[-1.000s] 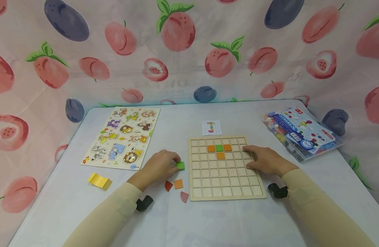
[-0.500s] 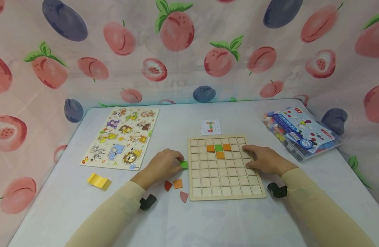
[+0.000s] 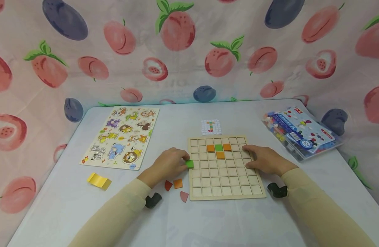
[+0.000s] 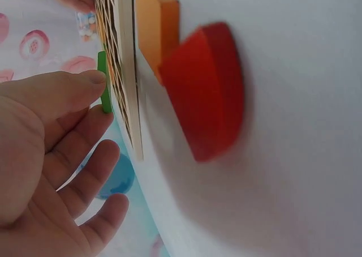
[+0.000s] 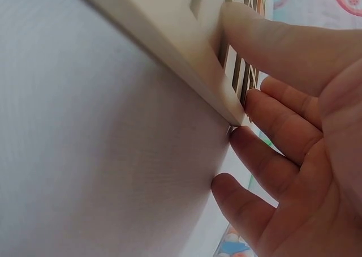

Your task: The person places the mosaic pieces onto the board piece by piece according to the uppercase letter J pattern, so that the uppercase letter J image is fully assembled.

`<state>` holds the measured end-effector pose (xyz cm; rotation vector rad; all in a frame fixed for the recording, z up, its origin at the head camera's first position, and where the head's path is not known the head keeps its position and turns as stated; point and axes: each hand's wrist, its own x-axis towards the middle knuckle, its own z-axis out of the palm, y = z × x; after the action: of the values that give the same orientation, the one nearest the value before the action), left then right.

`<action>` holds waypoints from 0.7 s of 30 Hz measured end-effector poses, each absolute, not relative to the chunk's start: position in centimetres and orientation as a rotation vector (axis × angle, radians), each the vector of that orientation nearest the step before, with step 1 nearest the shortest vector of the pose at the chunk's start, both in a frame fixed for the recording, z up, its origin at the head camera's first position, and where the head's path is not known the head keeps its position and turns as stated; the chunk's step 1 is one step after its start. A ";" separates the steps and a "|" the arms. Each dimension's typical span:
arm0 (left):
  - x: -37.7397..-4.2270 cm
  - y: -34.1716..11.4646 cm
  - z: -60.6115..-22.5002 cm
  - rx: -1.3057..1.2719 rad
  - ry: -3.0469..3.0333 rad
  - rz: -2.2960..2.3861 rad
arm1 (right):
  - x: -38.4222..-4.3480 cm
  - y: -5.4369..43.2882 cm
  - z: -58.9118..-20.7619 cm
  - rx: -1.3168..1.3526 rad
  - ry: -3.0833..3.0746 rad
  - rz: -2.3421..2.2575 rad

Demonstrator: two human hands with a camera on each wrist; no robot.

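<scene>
My left hand [image 3: 167,165] pinches a green square tile [image 3: 189,164] between thumb and fingers, over the left edge of a wooden grid board [image 3: 224,181]. In the left wrist view the tile stands upright by the thumb tip. On the board, one green tile [image 3: 218,148] sits in a row between two orange tiles [image 3: 210,148], with an orange tile [image 3: 220,155] below it. My right hand [image 3: 268,160] rests on the board's right edge, thumb and fingers spread. The right wrist view shows the thumb [image 5: 271,42] on the board's top, with fingers by its edge.
Left of the board lie an orange tile [image 3: 178,184], a red wedge [image 3: 168,185] and a pink wedge [image 3: 184,196]. A pattern card [image 3: 211,127] lies behind it. An animal puzzle board [image 3: 119,137], yellow block [image 3: 99,181] and plastic case [image 3: 301,133] flank it.
My left hand has moved right with the green tile, from beside the board to over its left edge. My right hand has stayed in place.
</scene>
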<state>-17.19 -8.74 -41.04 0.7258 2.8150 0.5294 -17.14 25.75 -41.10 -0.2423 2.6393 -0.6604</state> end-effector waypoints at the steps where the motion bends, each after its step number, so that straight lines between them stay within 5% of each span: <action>1: -17.2 -8.6 -41.0 0.727 2.812 0.525 | -17.1 25.7 -41.1 -0.242 2.640 -0.661; 21: -17.4 -6.2 -40.3 0.744 2.760 0.535 | -17.1 25.8 -41.4 -0.253 2.637 -0.666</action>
<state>-17.40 -6.17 -40.33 0.7437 2.7601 0.5347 -17.14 25.82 -41.35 -0.2533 2.6366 -0.6663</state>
